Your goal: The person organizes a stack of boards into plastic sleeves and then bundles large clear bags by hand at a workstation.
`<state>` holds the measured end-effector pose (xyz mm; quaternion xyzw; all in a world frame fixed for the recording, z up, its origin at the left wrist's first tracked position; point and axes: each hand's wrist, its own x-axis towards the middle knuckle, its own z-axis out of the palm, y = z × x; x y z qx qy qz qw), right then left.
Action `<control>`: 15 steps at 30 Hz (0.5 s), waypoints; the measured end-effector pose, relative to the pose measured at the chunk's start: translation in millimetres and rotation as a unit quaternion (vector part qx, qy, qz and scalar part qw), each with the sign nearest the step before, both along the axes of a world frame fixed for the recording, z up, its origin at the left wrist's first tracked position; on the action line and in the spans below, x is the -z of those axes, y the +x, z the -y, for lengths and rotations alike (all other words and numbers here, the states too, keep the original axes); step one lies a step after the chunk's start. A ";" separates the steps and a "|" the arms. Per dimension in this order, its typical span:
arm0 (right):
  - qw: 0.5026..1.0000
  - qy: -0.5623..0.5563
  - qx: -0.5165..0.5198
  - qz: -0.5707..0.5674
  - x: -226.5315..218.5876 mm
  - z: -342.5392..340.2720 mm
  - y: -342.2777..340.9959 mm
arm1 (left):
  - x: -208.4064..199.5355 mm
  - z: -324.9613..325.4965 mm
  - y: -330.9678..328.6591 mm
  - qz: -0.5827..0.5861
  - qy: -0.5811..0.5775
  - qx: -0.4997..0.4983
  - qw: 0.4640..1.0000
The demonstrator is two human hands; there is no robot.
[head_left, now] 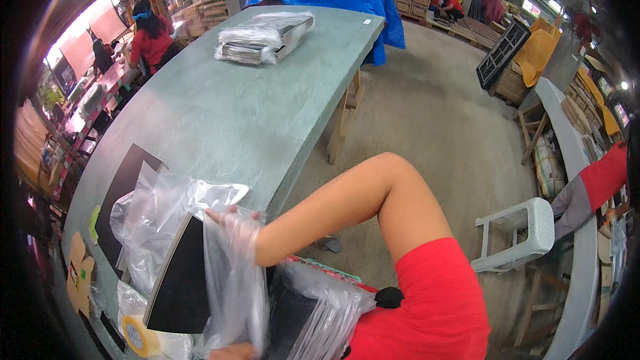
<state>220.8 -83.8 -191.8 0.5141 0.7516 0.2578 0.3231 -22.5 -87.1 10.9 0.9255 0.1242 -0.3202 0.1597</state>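
My right hand [230, 223] is inside a clear plastic bag [230, 280], its fingers at the top corner of a black flat board [180, 280]. The board stands tilted at the near edge of the grey-green table [220, 120]. More loose clear plastic [157, 217] bunches up behind the board. Only a sliver of my left hand [232, 352] shows at the bottom edge, touching the lower end of the bag; its grip is hidden. A pile of bagged dark boards [313, 313] rests against my lap.
On the table are a black sheet [123, 187], cardboard scraps [79, 273], a tape roll [137, 337] and a far stack of wrapped boards [267, 37]. A white plastic stool [527, 230] stands to the right, beside a co-worker's red sleeve [603, 177]. People in red [150, 33] work at the far left.
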 end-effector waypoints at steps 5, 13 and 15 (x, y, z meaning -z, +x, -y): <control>0.848 -0.133 -0.032 -0.511 -181.4 49.3 -31.0 | 67.2 -43.6 -69.7 0.064 0.101 -0.016 0.993; 0.792 0.104 -0.017 -0.601 -138.4 41.3 -45.6 | 49.4 -84.3 -107.0 0.400 0.393 -0.542 0.626; 0.792 0.285 -0.068 -0.536 -135.2 30.4 -40.5 | 64.6 -98.0 -97.2 0.472 0.445 -0.392 0.652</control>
